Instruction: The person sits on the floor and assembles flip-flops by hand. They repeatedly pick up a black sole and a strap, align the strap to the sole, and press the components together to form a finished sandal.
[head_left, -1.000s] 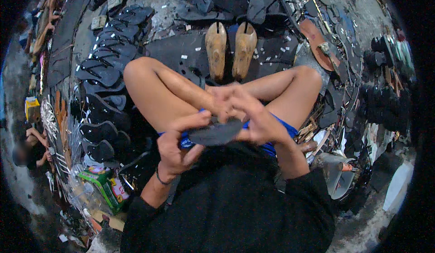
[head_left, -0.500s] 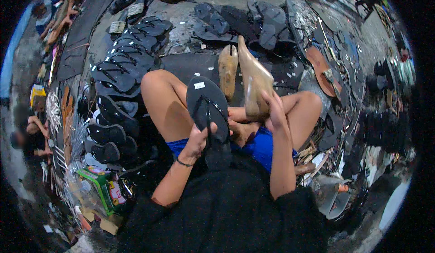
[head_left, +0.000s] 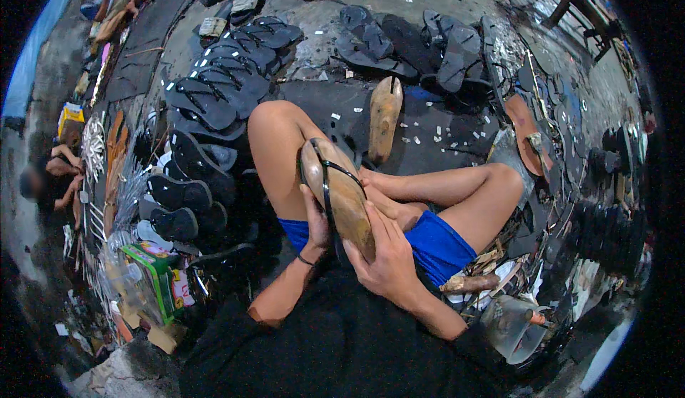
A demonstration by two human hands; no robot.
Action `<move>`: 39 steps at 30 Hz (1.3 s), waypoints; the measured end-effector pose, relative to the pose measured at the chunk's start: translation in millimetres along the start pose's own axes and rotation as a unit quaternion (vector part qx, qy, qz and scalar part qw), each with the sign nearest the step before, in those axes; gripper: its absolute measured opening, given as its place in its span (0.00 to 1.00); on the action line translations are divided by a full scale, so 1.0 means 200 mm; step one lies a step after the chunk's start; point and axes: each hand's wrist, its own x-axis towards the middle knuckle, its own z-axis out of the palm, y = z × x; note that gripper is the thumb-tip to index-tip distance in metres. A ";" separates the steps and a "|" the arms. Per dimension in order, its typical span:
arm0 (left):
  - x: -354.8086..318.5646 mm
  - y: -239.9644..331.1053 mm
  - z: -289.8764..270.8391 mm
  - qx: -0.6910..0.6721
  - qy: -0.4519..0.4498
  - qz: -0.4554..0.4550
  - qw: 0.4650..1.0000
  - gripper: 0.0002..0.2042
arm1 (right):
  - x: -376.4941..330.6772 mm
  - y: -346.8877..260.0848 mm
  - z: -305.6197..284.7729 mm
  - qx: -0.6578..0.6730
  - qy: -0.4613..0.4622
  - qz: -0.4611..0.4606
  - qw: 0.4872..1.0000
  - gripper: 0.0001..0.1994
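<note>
Head view, looking down.

Surroundings: floor (head_left: 457,130) dark, strewn with pale scraps. Row of black sandals (head_left: 214,98) runs down the upper left, more black soles (head_left: 428,41) across the top centre, a stack of dark pieces (head_left: 606,227) at the right edge. Green box (head_left: 153,280) at lower left. Open floor is limited to the patch just above the crossed legs, where a second wooden last (head_left: 385,116) lies alone.

Hands: both at frame centre, above the lap. Left hand (head_left: 316,220) wraps the left side and underside of the wooden last (head_left: 341,195), a dark band at the wrist. Right hand (head_left: 389,262) clasps its lower end from the right, fingers curled, thumb against the wood. Both closed on the piece.

Item: last is tan, smooth, foot-shaped, tilted with its toe toward upper left. A black strap (head_left: 327,187) loops over its upper face; a dark sole edge shows along its left side.
</note>
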 end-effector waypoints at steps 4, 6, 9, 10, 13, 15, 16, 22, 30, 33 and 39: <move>0.00 0.00 -0.04 0.031 0.049 -0.042 0.997 0.47 | 0.06 -0.05 0.12 -0.034 0.037 0.015 0.999 0.33; 0.04 -0.03 -0.07 -0.025 0.059 -0.040 0.997 0.46 | 0.09 -0.04 0.17 -0.039 0.060 0.024 0.997 0.33; 0.03 0.01 0.03 -0.032 0.066 -0.004 0.997 0.38 | 0.10 -0.04 0.09 -0.041 0.080 -0.004 0.996 0.34; 0.06 0.02 0.04 0.008 0.054 0.004 0.999 0.37 | 0.10 -0.04 0.07 -0.037 0.087 -0.012 0.995 0.34; 0.13 0.09 0.04 0.070 -0.019 -0.004 0.997 0.36 | 0.14 -0.01 0.03 -0.039 0.166 -0.032 0.985 0.35; 0.11 0.09 0.08 0.175 -0.058 0.049 0.982 0.39 | 0.15 0.01 0.03 -0.051 0.172 -0.033 0.983 0.36; 0.11 0.09 0.10 0.226 -0.077 0.077 0.968 0.40 | 0.16 0.01 0.03 -0.056 0.176 -0.034 0.982 0.36; 0.06 0.16 0.09 0.145 -0.137 -0.072 0.977 0.49 | 0.21 0.04 -0.22 0.110 0.134 -0.014 0.985 0.34; 0.02 0.22 0.18 0.008 -0.083 -0.040 0.996 0.51 | 0.06 0.05 -0.19 0.062 0.038 -0.071 0.995 0.48; -0.05 0.29 0.25 0.103 -0.031 -0.046 0.993 0.50 | 0.02 0.10 -0.10 0.019 0.048 -0.067 0.996 0.47; -0.17 0.34 0.21 0.089 -0.039 -0.104 0.990 0.51 | -0.03 0.08 -0.18 0.225 -0.033 -0.022 0.974 0.39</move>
